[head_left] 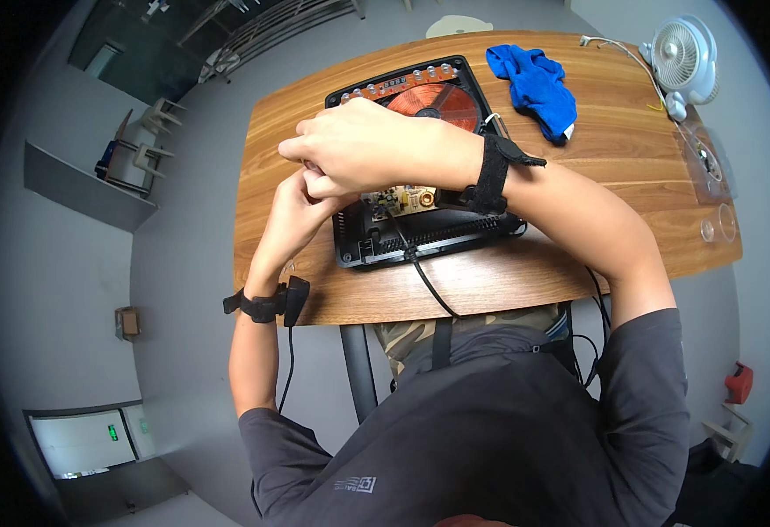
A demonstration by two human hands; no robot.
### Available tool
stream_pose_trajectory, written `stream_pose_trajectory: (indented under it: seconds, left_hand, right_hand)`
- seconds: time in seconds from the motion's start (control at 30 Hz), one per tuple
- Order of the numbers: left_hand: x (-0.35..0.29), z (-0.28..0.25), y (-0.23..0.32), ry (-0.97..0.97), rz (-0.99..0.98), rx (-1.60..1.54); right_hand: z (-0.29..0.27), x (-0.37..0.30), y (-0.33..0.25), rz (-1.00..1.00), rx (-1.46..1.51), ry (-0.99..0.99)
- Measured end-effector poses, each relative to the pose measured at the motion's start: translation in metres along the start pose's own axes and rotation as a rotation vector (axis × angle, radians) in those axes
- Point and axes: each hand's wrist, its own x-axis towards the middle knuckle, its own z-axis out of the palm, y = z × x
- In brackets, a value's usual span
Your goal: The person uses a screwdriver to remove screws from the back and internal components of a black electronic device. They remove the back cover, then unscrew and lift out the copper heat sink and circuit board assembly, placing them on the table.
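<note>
An opened induction cooker in a black housing (pixel 481 230) lies on the wooden table in front of me. Inside it are a round copper coil (pixel 455 104), a strip-shaped orange board (pixel 372 90) along the far edge, and a circuit board (pixel 413 201) with components at the near side. My right hand (pixel 350 145) reaches across the cooker to its left side, fingers curled. Just below, my left hand (pixel 295 211) meets it, fingers bent and closed. Whatever is between the fingers of either hand is hidden. A black power cord (pixel 430 288) runs from the housing over the table's front edge.
A crumpled blue cloth (pixel 538 92) lies right of the cooker on the table (pixel 613 211). Farther right stand a white fan (pixel 683 60), a clear plastic tray (pixel 694 177) with small items and a clear cup (pixel 720 227). Black straps with cables circle both my wrists.
</note>
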Motion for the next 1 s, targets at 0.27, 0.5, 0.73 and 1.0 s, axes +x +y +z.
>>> stream_pose_trajectory:
  seconds: [0.27,0.5,0.73,1.0]
  left_hand:
    - [-0.003,0.001,-0.003,0.022,0.016,0.004]
    - [-0.001,0.010,0.008,-0.009,0.007,0.003]
    - [-0.003,0.002,0.004,0.010,0.027,-0.060]
    - [-0.005,0.006,0.006,0.021,0.058,0.052]
  right_hand:
    - [-0.021,0.012,-0.014,0.067,-0.176,-0.164]
    - [-0.012,0.011,-0.011,0.076,-0.161,-0.185]
    - [-0.019,0.001,-0.012,0.043,0.102,-0.193]
    - [-0.022,0.017,-0.019,0.049,-0.206,-0.178]
